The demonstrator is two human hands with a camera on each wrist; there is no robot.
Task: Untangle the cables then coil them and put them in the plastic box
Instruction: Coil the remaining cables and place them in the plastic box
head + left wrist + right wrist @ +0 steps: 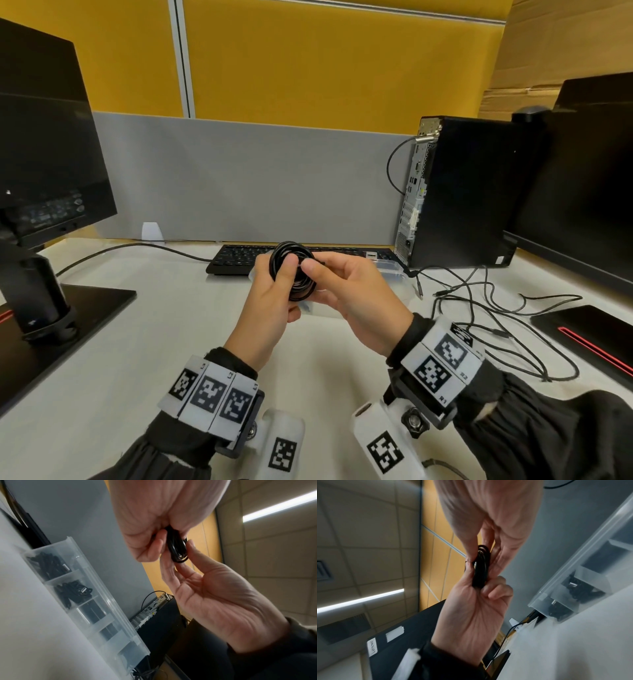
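Observation:
A small coil of black cable (294, 271) is held upright above the desk between both hands. My left hand (279, 279) grips its left side with the thumb across the front. My right hand (330, 275) pinches its right side between thumb and fingers. In the left wrist view the coil (177, 547) sits edge-on between the left hand (154, 520) and the right hand (214, 595). The right wrist view shows the coil (481, 568) the same way. The clear plastic box (390, 269) lies just behind the hands. Two of its compartments (73, 592) hold coiled black cables.
Loose tangled black cables (479, 305) sprawl over the desk at right, in front of a black PC tower (462, 195). A black keyboard (236, 257) lies behind the box. A monitor on a stand (44, 154) is at left, another monitor (582, 192) at right.

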